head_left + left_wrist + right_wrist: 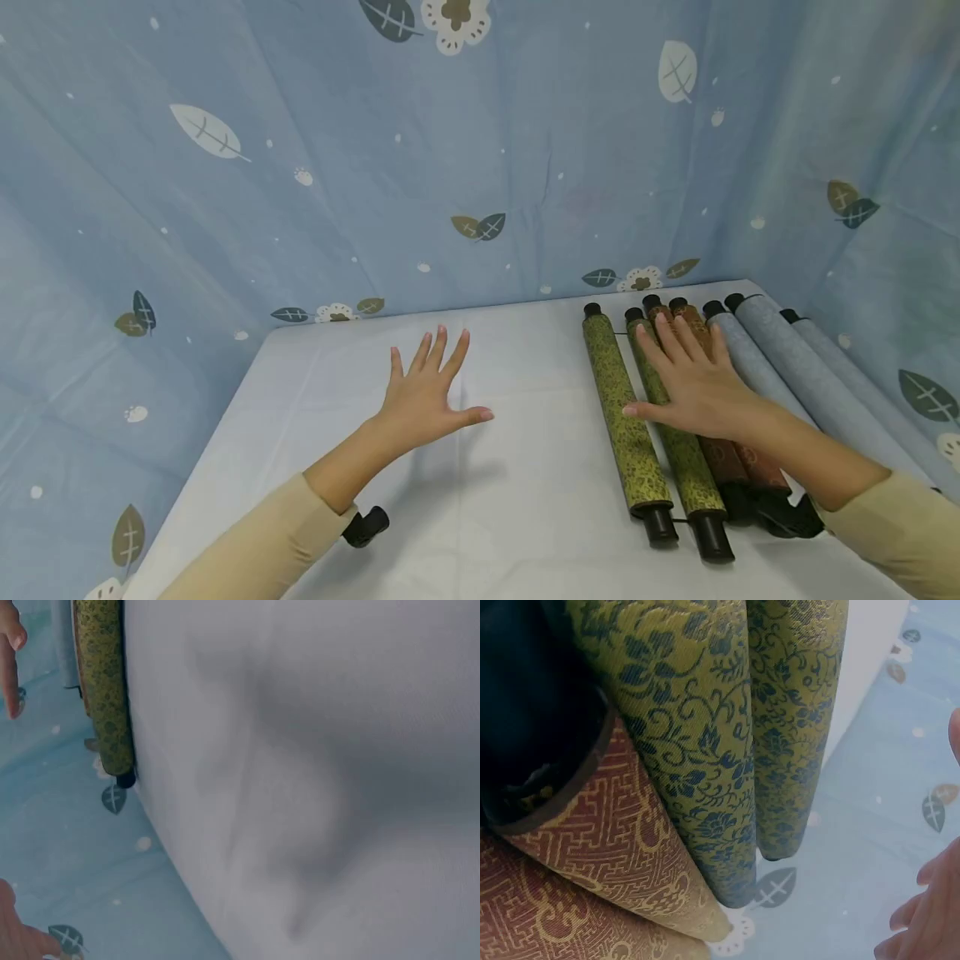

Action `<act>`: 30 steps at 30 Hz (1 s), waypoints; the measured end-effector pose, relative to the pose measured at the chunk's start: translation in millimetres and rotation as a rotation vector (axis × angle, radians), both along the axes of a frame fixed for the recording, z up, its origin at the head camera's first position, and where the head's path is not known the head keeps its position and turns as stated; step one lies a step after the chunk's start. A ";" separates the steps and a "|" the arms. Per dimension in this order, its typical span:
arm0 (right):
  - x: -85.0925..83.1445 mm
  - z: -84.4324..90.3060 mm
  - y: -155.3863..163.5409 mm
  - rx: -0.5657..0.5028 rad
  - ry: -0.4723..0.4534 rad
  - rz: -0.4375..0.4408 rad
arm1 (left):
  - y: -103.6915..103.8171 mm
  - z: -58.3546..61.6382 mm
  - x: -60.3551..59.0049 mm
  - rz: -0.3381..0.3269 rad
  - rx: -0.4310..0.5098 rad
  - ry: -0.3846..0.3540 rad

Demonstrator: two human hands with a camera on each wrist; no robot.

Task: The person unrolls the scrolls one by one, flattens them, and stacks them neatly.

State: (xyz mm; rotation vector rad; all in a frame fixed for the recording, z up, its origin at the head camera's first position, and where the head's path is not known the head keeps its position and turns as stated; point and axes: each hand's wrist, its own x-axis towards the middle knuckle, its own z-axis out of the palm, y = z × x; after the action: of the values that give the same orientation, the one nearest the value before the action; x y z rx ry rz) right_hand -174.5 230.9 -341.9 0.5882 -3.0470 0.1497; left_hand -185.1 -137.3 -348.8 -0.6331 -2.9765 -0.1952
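While lying flat, scrolls [678, 433] run lengthwise away under right hand [693, 379].

Staged rec. booth, leaf-print backdrop cloth [315, 167], white table [525, 500]

White table [480, 533] under a smooth cloth, walled on three sides by a pale blue curtain [300, 150] printed with leaves and small flowers; three grey-blue scrolls [817, 383] lying side by side at the table's right edge, black caps toward the curtain
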 end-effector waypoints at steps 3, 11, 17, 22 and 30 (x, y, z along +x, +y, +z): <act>-0.4 -0.3 2.3 -0.004 -0.001 -0.006 | 4.1 -1.0 -0.9 -0.003 -0.010 0.001; -1.7 -2.6 6.3 -0.012 0.004 -0.002 | 10.5 -1.7 -4.9 -0.007 0.017 0.014; -1.9 -9.1 14.1 -0.007 -0.011 -0.014 | 19.2 -3.6 -9.1 -0.005 0.050 -0.010; -1.3 -13.1 17.1 -0.014 -0.032 -0.022 | 28.2 -7.4 -11.7 -0.001 0.048 -0.020; -3.4 -19.7 19.6 -0.017 -0.052 -0.034 | 47.3 -16.2 -16.7 -0.018 0.072 -0.050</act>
State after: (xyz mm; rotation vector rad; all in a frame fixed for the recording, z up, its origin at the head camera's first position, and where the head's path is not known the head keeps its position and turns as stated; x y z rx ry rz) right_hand -177.9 250.5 -361.6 0.5396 -3.1010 0.1927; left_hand -201.8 -90.0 -365.0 -0.6567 -2.9963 -0.3225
